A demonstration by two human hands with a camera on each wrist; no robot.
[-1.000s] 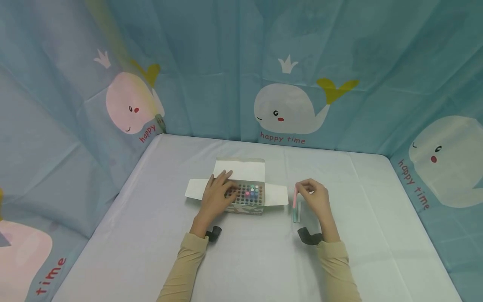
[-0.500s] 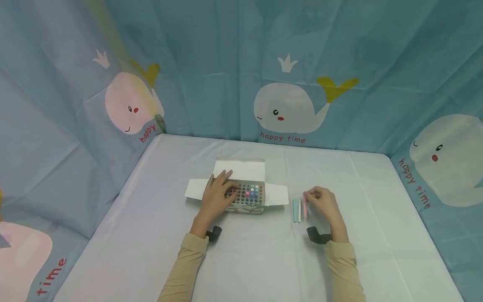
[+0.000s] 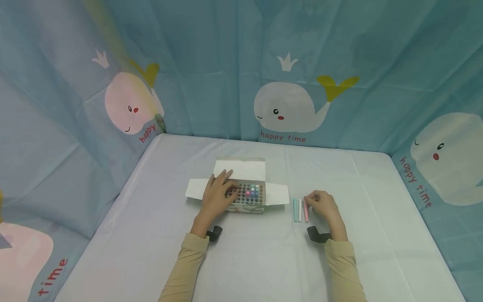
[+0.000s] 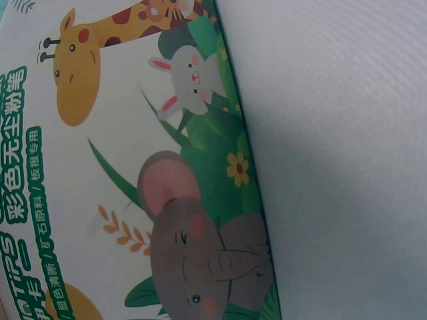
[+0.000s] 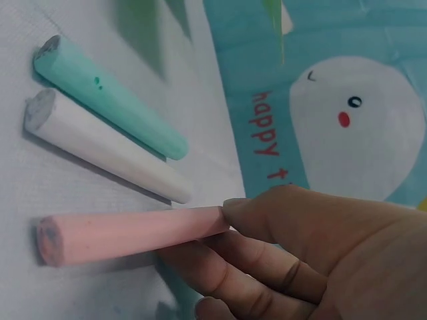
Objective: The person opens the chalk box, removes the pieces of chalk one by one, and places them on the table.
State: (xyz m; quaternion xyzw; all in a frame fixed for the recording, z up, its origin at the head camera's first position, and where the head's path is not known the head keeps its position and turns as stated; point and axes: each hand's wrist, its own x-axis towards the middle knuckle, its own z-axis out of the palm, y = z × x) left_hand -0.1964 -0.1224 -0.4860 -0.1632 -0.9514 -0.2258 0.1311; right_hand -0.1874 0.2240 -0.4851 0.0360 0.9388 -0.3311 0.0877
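Observation:
Between thumb and fingertips my right hand (image 3: pixel 322 204) pinches the far end of a pink chalk stick (image 5: pixel 127 235), its near end down at the cloth. Beside it, to the left, lie a white chalk stick (image 5: pixel 107 143) and a mint green chalk stick (image 5: pixel 110 97), roughly parallel. My left hand (image 3: pixel 218 193) rests spread over the left part of an open chalk box (image 3: pixel 247 208), thumb and forefinger bent above its holes. Several coloured chalk ends (image 3: pixel 252 193) show in the box's grid. Printed animals cover the box front (image 4: pixel 167 180) in the left wrist view.
The box's back flap (image 3: pixel 241 168) stands up, and its side flaps spread out left and right (image 3: pixel 276 195). A white cloth (image 3: pixel 260 260) covers the table. Blue whale-print curtains (image 3: pixel 211 96) hang along the back and sides.
My right hand has moved right and toward me with the pink chalk, bringing it from above the other two sticks down beside the white one. The left hand stays put on the box.

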